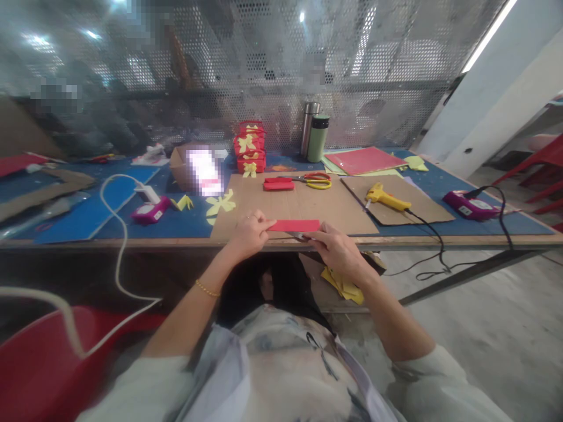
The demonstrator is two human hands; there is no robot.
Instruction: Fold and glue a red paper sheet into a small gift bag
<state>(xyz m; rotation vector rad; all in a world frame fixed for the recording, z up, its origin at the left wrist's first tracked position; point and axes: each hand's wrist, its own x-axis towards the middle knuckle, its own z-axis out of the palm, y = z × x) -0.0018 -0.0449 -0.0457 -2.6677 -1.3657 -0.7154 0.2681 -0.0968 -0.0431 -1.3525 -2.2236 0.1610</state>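
A flat red paper strip (295,225) is stretched level between my hands at the table's front edge. My left hand (251,233) pinches its left end between thumb and fingers. At the other end, my right hand (331,243) is closed on the strip. A thin grey, blade-like piece (295,235) shows under the strip beside my right fingers; its kind is unclear. Just beyond lie a small folded red paper piece (278,184) and yellow-and-red-handled scissors (317,180) on the cardboard sheet (246,205).
A yellow glue gun (387,198) with a black cord lies on cardboard at right. Stacked red paper boxes with yellow bows (250,149), a green bottle (317,139) and a steel flask (308,126) stand at the back. Purple power sockets (471,205) and yellow paper bows (220,202) flank the cardboard.
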